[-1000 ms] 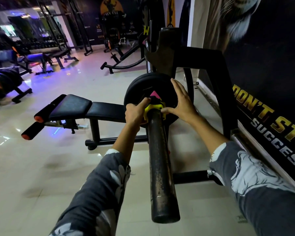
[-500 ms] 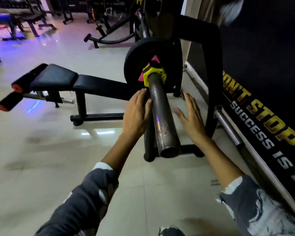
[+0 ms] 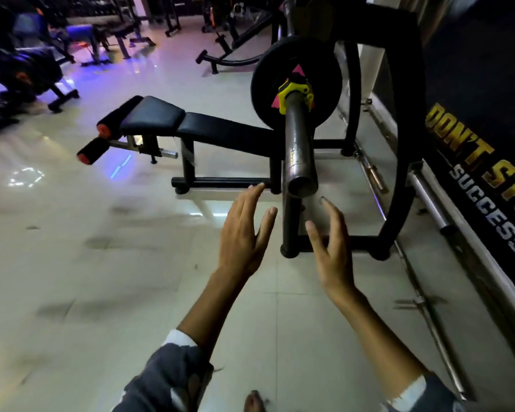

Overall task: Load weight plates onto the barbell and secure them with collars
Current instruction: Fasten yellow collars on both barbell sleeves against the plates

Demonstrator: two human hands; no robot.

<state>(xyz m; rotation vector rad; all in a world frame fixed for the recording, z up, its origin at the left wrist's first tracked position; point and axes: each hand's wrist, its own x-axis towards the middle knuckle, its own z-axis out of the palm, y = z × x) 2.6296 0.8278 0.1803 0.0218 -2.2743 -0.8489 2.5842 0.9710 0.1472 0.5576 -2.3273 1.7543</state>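
Hovering beyond bar (image 3: pixel 299 144) end: left hand (image 3: pixel 244 236), right hand (image 3: pixel 330 248), each grip wide, empty. Collar (image 3: pixel 296 92) butts plate (image 3: pixel 268 90), likely to stop it sliding off.

Both hands, left hand (image 3: pixel 243 233) & right hand (image 3: pixel 330 242), extended w/ fingers straight (nothing held).

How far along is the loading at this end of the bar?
Done: a black weight plate sits on the barbell sleeve with a yellow collar against it. In hand: nothing; the left hand and right hand are open, off the bar. Left: the bar's other end is out of view, so that side cannot be judged.
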